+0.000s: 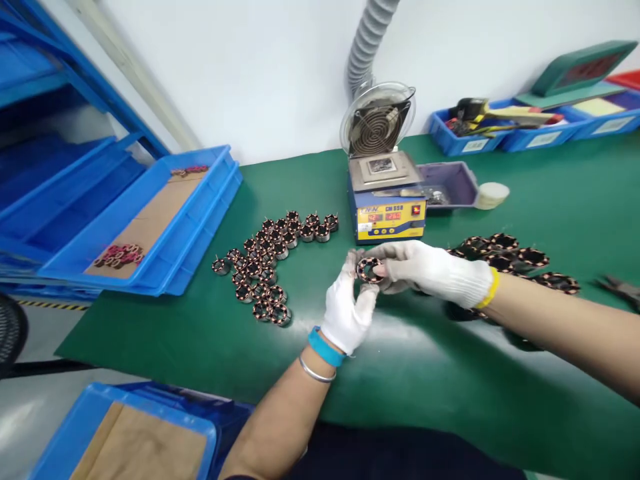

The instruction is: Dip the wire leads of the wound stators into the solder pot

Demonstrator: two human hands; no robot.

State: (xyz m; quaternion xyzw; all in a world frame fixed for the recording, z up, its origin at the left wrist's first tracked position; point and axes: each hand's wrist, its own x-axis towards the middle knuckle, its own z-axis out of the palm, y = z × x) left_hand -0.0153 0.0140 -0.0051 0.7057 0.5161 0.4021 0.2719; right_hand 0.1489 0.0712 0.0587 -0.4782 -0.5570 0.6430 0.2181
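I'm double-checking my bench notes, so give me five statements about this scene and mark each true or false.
1. The left hand and the right hand hold one copper-wound stator. True.
2. Both hands are bare. False: both wear white gloves.
3. The solder pot shows red digits. True.
4. A purple bin stands left of the solder pot. False: the purple bin stands to its right.
5. Pliers lie right of the right hand. True.

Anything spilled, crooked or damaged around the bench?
Nothing stands out. The left hand and right hand hold one wound ring; other rings stand grouped on the green table, with no visible spill. Fine damage is too small to tell.
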